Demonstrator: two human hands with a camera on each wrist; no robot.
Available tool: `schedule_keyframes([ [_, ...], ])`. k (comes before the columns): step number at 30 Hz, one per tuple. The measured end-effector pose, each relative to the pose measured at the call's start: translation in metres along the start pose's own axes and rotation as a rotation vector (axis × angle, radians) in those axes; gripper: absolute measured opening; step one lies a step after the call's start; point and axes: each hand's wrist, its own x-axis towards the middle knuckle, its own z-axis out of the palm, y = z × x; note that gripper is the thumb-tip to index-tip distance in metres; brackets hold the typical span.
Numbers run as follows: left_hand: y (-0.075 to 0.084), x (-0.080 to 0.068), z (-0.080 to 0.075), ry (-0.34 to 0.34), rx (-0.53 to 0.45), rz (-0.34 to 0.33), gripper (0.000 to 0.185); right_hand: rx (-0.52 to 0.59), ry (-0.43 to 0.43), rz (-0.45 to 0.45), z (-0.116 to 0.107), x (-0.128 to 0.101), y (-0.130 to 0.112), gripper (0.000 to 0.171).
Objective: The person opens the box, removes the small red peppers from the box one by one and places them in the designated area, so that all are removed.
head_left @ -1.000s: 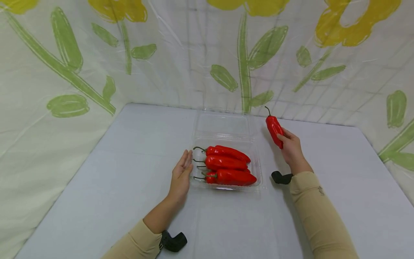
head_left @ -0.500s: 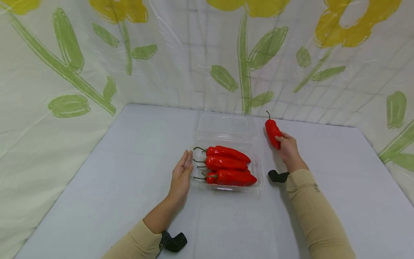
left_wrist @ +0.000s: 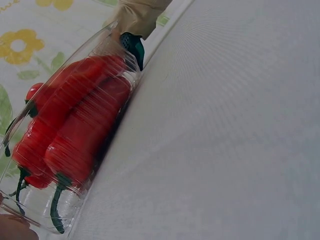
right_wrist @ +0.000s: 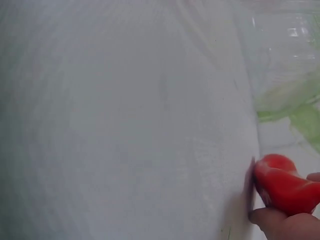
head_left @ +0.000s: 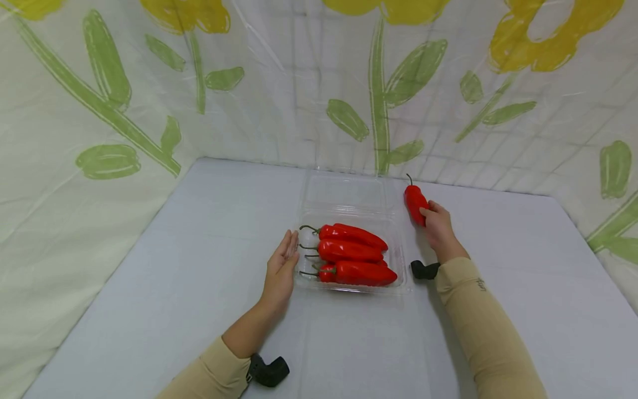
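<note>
lowered, right hand grips pepper, stem pointing away

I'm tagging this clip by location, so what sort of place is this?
Probably a staged tabletop recording booth, not a real kitchen: a plain pale table walled in by flower-printed plastic sheeting, with only a clear clamshell container of red peppers on it.

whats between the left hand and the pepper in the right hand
The clear tray of red peppers, its open lid behind; the left hand touches its side, the held pepper lies beyond, in the head view.
</note>
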Motion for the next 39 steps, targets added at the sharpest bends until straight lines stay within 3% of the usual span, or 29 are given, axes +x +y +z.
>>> schedule_keyframes([
  [5, 0.001, 0.001, 0.0, -0.002, -0.008, -0.003, 0.054, -0.12, -0.003, -0.046, 0.002, 0.005, 0.002, 0.055],
  [26, 0.002, 0.0, 0.001, 0.001, 0.007, -0.013, 0.054, -0.428, 0.043, 0.013, -0.007, 0.002, -0.004, 0.063],
  [35, 0.002, 0.0, 0.001, 0.005, 0.015, -0.013, 0.053, -0.522, 0.056, -0.094, -0.01, -0.009, -0.014, 0.064],
  [39, 0.002, 0.0, 0.0, 0.009, 0.023, -0.017, 0.053, -0.556, 0.018, -0.16, -0.01, -0.017, -0.021, 0.066],
])
